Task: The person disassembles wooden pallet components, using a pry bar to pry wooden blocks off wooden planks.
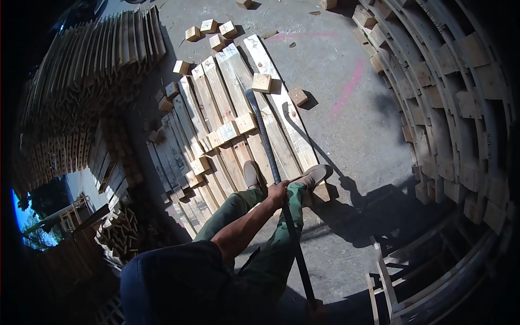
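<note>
My left hand (278, 195) is wrapped round the middle of a long dark metal bar (265, 138). Near the bottom edge, in shadow, my right hand (316, 311) closes round the bar's lower end. The bar's bent upper tip lies beside a wooden block (261, 83) on the planks. Below me a pallet of pale wooden planks (221, 96) rests on the ground, with a row of blocks (228, 131) across its middle. One of my shoes is on the planks, the other at their right edge.
Loose blocks (209, 26) lie beyond the planks, and another block (298, 97) sits to their right. Stacked pallets (447, 97) rise on the right. A large stack of boards (103, 54) stands at the left. A wooden frame (385, 276) is at the lower right.
</note>
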The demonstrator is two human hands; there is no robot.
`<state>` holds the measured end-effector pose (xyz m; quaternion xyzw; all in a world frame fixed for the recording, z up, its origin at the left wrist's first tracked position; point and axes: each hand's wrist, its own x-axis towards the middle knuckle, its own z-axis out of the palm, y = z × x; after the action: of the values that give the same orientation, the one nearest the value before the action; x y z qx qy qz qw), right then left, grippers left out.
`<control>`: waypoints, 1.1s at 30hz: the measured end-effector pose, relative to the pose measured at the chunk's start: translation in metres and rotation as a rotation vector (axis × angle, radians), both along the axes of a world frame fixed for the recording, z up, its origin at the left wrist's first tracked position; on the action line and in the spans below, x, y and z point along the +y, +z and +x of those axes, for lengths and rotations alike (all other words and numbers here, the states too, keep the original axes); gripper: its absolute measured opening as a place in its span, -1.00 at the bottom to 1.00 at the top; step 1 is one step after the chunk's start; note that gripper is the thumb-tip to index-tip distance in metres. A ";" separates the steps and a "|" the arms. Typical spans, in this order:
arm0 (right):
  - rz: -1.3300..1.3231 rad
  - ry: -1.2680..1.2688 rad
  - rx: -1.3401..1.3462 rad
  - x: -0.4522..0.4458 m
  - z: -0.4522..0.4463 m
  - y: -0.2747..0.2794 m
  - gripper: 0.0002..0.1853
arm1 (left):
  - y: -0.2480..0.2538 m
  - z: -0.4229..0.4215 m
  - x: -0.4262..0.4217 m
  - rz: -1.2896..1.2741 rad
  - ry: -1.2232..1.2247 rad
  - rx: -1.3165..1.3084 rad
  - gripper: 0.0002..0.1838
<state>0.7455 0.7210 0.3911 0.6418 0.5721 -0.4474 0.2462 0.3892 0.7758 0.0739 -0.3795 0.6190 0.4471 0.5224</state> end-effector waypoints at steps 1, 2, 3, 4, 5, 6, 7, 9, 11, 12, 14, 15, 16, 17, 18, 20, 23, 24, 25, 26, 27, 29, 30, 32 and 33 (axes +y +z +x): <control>-0.011 0.155 -0.163 0.004 -0.006 0.019 -0.55 | 0.004 0.010 -0.007 -0.051 -0.050 -0.010 -0.76; -0.031 0.315 -0.332 0.006 -0.015 0.041 -0.56 | 0.010 0.018 -0.015 -0.041 0.004 -0.046 -0.75; -0.044 0.329 -0.348 0.008 -0.025 0.060 -0.56 | 0.014 0.029 -0.027 -0.038 0.066 -0.087 -0.74; 0.054 0.294 -0.314 0.011 -0.036 0.079 -0.58 | 0.010 0.042 -0.042 -0.082 0.059 -0.130 -0.75; 0.159 0.258 -0.277 0.015 -0.049 0.094 -0.60 | 0.007 0.053 -0.053 -0.120 0.049 -0.171 -0.75; 0.156 0.266 -0.291 0.015 -0.062 0.109 -0.60 | 0.010 0.061 -0.060 -0.169 0.030 -0.207 -0.75; 0.197 0.311 -0.306 0.016 -0.076 0.122 -0.62 | 0.012 0.066 -0.067 -0.167 0.034 -0.222 -0.75; 0.239 0.368 -0.333 0.010 -0.103 0.130 -0.64 | 0.005 0.076 -0.082 -0.236 0.030 -0.333 -0.75; 0.324 0.475 -0.336 -0.001 -0.131 0.129 -0.66 | -0.014 0.072 -0.090 -0.317 -0.028 -0.385 -0.75; 0.304 0.437 -0.365 -0.009 -0.140 0.125 -0.67 | -0.016 0.061 -0.089 -0.258 -0.054 -0.353 -0.77; 0.293 0.441 -0.329 -0.026 -0.172 0.123 -0.67 | -0.007 0.027 -0.104 -0.055 0.029 -0.378 -0.78; 0.310 0.430 -0.264 -0.027 -0.193 0.108 -0.67 | -0.007 -0.011 -0.096 0.117 0.138 -0.408 -0.79; 0.291 0.419 -0.266 -0.025 -0.214 0.104 -0.67 | -0.021 -0.032 -0.096 0.035 0.066 -0.372 -0.80; 0.313 0.447 -0.228 -0.018 -0.232 0.103 -0.67 | -0.034 -0.042 -0.093 -0.040 0.000 -0.344 -0.80; 0.341 0.475 -0.188 -0.015 -0.240 0.101 -0.66 | -0.032 -0.052 -0.084 -0.048 -0.007 -0.323 -0.80; 0.371 0.420 -0.218 -0.022 -0.224 0.084 -0.66 | -0.035 -0.054 -0.077 -0.063 -0.045 -0.260 -0.80; 0.422 0.387 -0.223 -0.031 -0.175 0.053 -0.65 | -0.047 -0.030 -0.077 -0.101 0.008 -0.260 -0.84; 0.432 0.399 -0.217 -0.030 -0.158 0.045 -0.65 | -0.053 -0.023 -0.077 -0.067 -0.018 -0.227 -0.84; 0.437 0.396 -0.221 -0.027 -0.144 0.034 -0.65 | -0.064 -0.019 -0.075 -0.061 -0.022 -0.230 -0.84; 0.372 0.400 -0.284 -0.025 -0.130 0.028 -0.62 | -0.072 -0.014 -0.075 -0.047 0.015 -0.246 -0.84; 0.304 0.403 -0.349 -0.021 -0.122 0.028 -0.59 | -0.070 -0.012 -0.070 -0.035 0.052 -0.265 -0.84; 0.313 0.387 -0.358 -0.003 -0.115 0.025 -0.57 | -0.066 -0.008 -0.056 -0.115 0.011 -0.240 -0.85; 0.328 0.378 -0.356 0.005 -0.117 0.024 -0.56 | -0.064 -0.007 -0.052 -0.150 -0.009 -0.221 -0.85; 0.339 0.373 -0.338 0.014 -0.122 0.027 -0.54 | -0.073 -0.012 -0.039 -0.168 -0.024 -0.202 -0.84; 0.328 0.365 -0.316 0.015 -0.125 0.028 -0.52 | -0.080 -0.013 -0.040 -0.117 -0.072 -0.195 -0.87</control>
<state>0.6204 0.7357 0.4192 0.6211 0.6975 -0.1916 0.3015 0.3758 0.7359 -0.0061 -0.4283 0.6035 0.3521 0.5731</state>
